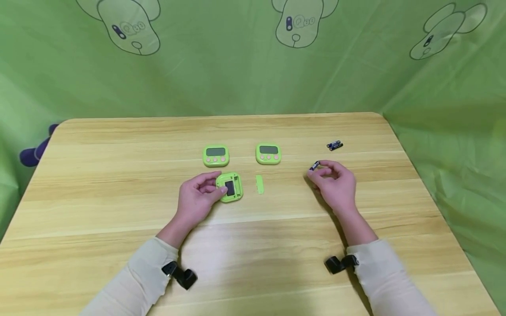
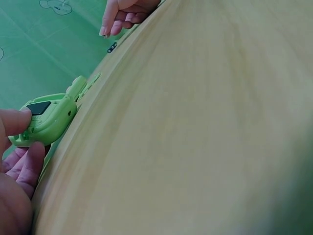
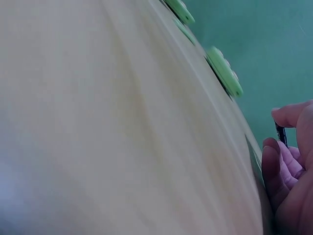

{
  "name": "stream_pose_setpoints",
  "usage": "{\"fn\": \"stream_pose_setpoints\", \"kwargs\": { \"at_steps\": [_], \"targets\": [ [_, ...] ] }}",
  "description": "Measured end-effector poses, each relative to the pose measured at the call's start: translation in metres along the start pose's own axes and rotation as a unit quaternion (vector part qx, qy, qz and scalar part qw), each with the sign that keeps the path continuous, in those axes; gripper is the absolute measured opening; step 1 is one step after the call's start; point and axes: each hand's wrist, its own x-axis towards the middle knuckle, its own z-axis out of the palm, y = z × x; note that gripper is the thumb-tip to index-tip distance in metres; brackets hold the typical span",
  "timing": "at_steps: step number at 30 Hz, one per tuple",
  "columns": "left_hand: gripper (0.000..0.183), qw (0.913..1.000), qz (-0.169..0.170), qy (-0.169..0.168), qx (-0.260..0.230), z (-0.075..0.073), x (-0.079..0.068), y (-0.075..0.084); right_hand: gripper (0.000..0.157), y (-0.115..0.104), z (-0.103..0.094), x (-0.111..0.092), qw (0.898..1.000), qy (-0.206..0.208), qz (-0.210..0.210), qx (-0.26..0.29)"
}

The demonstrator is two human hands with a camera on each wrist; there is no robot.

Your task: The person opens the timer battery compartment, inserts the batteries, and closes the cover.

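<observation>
My left hand point(image 1: 197, 195) grips a green digital timer point(image 1: 237, 193) with its back turned up, the thumb lying across a dark rectangle on it. The long battery slot on the timer's right side is uncovered. In the left wrist view the same timer point(image 2: 58, 117) shows edge-on between thumb and fingers. Just right of it on the table lies a narrow green battery cover point(image 1: 259, 184). Farther right, my right hand point(image 1: 337, 184) pinches a small dark battery point(image 1: 314, 165) between thumb and fingertip; in the right wrist view this battery point(image 3: 280, 134) stands nearly upright.
Two more green timers, a left one point(image 1: 215, 156) and a right one point(image 1: 268, 154), lie screen up behind the hands. Two batteries point(image 1: 335, 145) lie side by side at the back right. A green curtain point(image 1: 253, 79) hangs behind the wooden table point(image 1: 276, 263).
</observation>
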Motion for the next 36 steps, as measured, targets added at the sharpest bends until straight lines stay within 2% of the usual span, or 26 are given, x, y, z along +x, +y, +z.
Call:
{"fn": "stream_pose_setpoints", "kwargs": {
  "at_steps": [7, 11, 15, 22, 26, 31, 33, 36],
  "targets": [
    [0.039, 1.0, -0.001, -0.003, 0.002, 0.001, 0.0, -0.001, 0.043, -0.005, 0.019, -0.016, 0.998, -0.039, -0.042, 0.007],
    [0.039, 1.0, -0.002, -0.004, 0.002, 0.001, 0.001, -0.002, 0.04, -0.009, 0.031, -0.025, 0.995, -0.063, -0.079, 0.014],
    [0.039, 1.0, -0.006, -0.005, 0.002, 0.001, 0.001, -0.002, 0.04, -0.016, 0.041, -0.033, 0.991, -0.087, -0.098, 0.033],
    [0.039, 0.9999, -0.006, -0.005, 0.009, 0.0, 0.0, -0.002, 0.04, -0.045, 0.054, -0.052, 0.985, -0.121, -0.114, 0.055],
    [0.039, 0.9999, 0.002, -0.006, 0.015, 0.0, 0.001, -0.001, 0.041, -0.04, 0.065, -0.053, 0.982, -0.14, -0.116, 0.06],
    [0.039, 0.9998, 0.004, -0.006, 0.016, 0.0, 0.0, 0.0, 0.046, -0.029, 0.079, -0.053, 0.974, -0.166, -0.121, 0.094],
    [0.039, 0.9999, 0.002, -0.006, 0.015, 0.0, 0.0, 0.001, 0.047, -0.031, 0.083, -0.056, 0.971, -0.176, -0.122, 0.108],
    [0.039, 0.9999, 0.002, -0.004, 0.016, 0.0, 0.001, 0.0, 0.046, -0.048, 0.087, -0.063, 0.968, -0.192, -0.119, 0.114]
  ]
}}
